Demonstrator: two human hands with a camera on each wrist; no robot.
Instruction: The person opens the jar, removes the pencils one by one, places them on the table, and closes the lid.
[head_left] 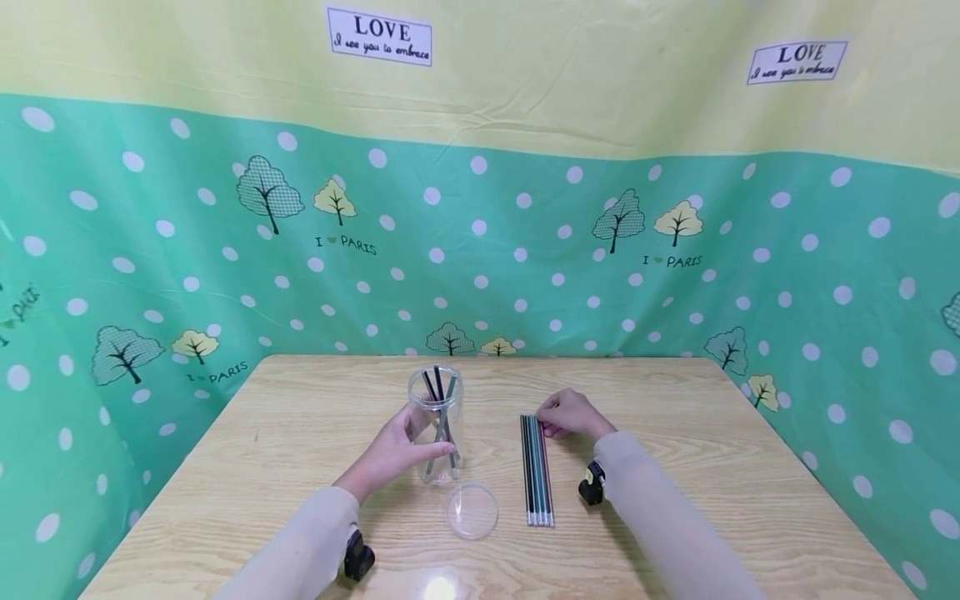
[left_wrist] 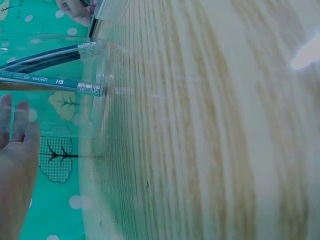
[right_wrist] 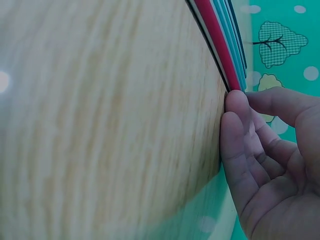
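Note:
My left hand point(head_left: 401, 450) holds a clear plastic jar point(head_left: 455, 425) upright, thumb across its front and fingers behind it. Several pencils point(head_left: 439, 429) lean inside; in the left wrist view, a green HB pencil point(left_wrist: 55, 81) shows with its metal end at the jar's base. On the table to the right, several black, green and red pencils point(head_left: 534, 475) lie side by side, metal ends toward me. My right hand point(head_left: 567, 414) is at their far ends. In the right wrist view, its thumb and fingertip pinch the tip of the red pencil point(right_wrist: 220, 42) at the row's edge.
A round clear lid point(head_left: 472, 511) lies flat on the wooden table point(head_left: 300, 433), just in front of the jar and left of the pencil row. A green and yellow patterned curtain point(head_left: 480, 225) hangs behind the table and along its sides.

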